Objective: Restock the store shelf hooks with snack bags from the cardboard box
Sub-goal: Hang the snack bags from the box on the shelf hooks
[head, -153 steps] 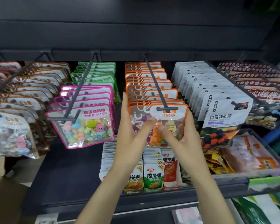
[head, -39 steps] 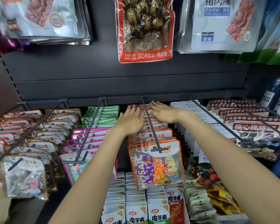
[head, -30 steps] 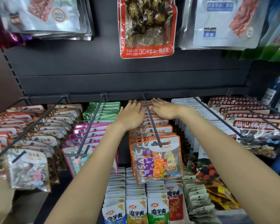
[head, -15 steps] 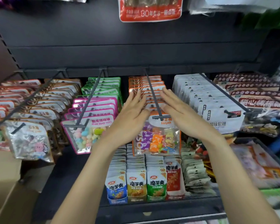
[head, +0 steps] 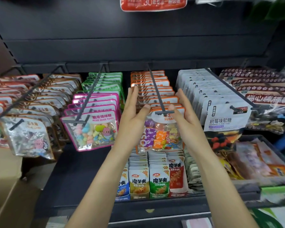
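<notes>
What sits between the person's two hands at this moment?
In the head view, the row of orange-edged candy bags on its dark metal hook lies between the left hand and right hand.

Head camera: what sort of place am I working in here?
Most likely a shop's snack aisle: rows of candy bags hang on peg hooks from a dark shelf back panel, with boxed snack packets on the shelf below.

Left hand (head: 133, 116) and right hand (head: 184, 116), fingers straight, flank the row of orange-edged clear candy bags (head: 161, 137) hanging on a dark metal hook (head: 156, 91). Pink-edged bags (head: 92, 129) hang left; a brown cardboard box (head: 5, 178) sits lower left.
</notes>
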The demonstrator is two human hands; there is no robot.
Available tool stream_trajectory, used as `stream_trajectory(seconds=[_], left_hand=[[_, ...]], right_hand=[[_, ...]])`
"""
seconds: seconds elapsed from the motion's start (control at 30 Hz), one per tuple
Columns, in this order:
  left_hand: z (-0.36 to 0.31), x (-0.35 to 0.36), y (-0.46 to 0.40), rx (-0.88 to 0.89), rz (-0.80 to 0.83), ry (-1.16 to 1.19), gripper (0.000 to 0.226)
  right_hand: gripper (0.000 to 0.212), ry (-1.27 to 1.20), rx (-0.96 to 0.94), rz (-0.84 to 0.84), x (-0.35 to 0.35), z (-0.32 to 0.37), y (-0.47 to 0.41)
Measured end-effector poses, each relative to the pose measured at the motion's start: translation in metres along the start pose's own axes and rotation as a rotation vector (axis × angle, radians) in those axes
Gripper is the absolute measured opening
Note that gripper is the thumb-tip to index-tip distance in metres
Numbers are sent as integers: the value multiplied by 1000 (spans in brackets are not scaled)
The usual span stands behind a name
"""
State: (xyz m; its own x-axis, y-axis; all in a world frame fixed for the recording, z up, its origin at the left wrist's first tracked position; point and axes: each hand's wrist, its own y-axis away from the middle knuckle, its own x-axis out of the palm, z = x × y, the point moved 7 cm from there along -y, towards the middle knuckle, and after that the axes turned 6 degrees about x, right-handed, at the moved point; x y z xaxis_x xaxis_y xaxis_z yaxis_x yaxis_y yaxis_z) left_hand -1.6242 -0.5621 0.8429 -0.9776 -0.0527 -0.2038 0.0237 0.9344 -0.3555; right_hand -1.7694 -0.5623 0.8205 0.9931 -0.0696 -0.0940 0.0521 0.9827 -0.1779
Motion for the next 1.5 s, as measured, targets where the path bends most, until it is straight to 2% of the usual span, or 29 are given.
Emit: stream_trajectory(seconds=[0.23,0.33,0.43,0.47,0.53,0.67,0.83,0.93,1.0,1.17,1.4,1.5], left_hand=[[3,-2,-3,4,17,111,59],[-1,-5,-8,27,7,57,57],[-15,-7,-5,210,25,-196,41],[-19,-6,-1,288,48,-327,37],[-22,-2,6,392,99,-543,44],[-19,2,6,419,153,-712,51],[-24,2,12,492,126,-755,57],[-29,-10,17,521,4,-687,47],[-31,-14,19,553,-31,-709,41],[-26,-8,16,532,8,-755,46],[-31,-11,22,591,-20,-706,37],[-28,-9,21,578,-9,-724,38]], right_hand=[[66,-11,-48,58,1,-1,4],[47,113,-172,19,-7,12,2],[26,376,-351,-42,-18,39,-3],[27,472,-396,-21,-17,46,-5],[33,660,-435,41,-14,53,-10],[46,838,-357,124,-9,47,-21],[45,809,-382,140,-8,50,-21],[35,688,-422,160,-12,55,-16],[32,693,-428,187,-10,55,-13],[32,784,-390,214,-8,49,-17],[42,636,-462,168,-19,56,-8],[38,637,-465,173,-17,55,-6]])
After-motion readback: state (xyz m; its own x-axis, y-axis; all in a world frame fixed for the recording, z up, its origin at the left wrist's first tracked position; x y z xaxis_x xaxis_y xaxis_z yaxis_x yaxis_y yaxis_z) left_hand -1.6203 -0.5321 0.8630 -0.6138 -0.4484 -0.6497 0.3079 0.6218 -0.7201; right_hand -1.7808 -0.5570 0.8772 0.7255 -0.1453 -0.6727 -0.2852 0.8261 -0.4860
